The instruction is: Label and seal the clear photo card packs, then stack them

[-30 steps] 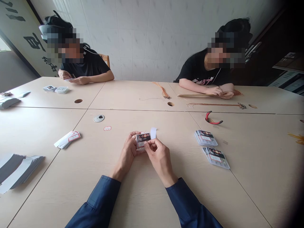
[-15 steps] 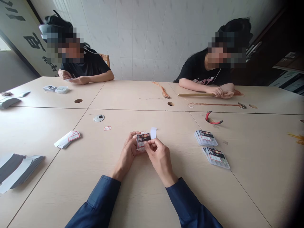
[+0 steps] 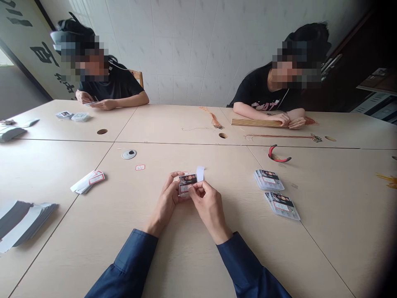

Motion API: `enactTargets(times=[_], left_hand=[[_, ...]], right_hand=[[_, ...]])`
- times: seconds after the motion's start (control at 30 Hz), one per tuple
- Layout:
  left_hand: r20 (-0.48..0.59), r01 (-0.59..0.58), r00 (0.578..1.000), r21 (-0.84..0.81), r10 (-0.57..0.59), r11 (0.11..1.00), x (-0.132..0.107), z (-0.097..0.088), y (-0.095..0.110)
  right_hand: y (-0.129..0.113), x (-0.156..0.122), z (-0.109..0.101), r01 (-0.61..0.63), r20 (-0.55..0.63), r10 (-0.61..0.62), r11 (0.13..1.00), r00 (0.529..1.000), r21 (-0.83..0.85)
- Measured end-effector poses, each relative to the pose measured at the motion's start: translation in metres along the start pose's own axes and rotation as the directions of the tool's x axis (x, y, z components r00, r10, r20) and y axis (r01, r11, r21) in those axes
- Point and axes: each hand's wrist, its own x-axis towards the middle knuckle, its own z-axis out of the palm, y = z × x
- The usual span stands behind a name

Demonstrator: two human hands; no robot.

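A small packet point(image 3: 187, 181) with a black printed top and a red-and-white label is held over the middle of the table. My left hand point(image 3: 166, 201) grips its left side with curled fingers. My right hand point(image 3: 208, 205) pinches its right side, and a white paper strip point(image 3: 200, 174) sticks up just behind the fingers. Both hands are closed on the packet.
Two stacks of like packets point(image 3: 268, 180) point(image 3: 282, 205) lie to the right, red-handled pliers point(image 3: 278, 157) beyond them. Label sheets point(image 3: 88, 181) and grey bags point(image 3: 21, 223) lie left. Two people sit across the beige table point(image 3: 186, 256), handling cards point(image 3: 72, 116) and a wooden strip point(image 3: 254, 122).
My hands and the packet have barely moved. The person at the far right has turned the wooden strip flatter on the table.
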Motion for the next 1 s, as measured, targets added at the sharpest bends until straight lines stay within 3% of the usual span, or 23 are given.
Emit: enactTargets(times=[0.7,1.0], left_hand=[[-0.001,0.0,1.0,0.008,0.0,1.0,-0.0007,-0.0008,-0.0001],[-0.043,-0.013,0.999,0.121,0.018,0.993,0.0001,0.0006,-0.0017]], right_hand=[[-0.0007,0.0001,0.0,-0.007,0.005,0.007,1.0,1.0,-0.015],[-0.0025,-0.001,-0.0017,0.007,0.017,-0.007,1.0,1.0,-0.014]])
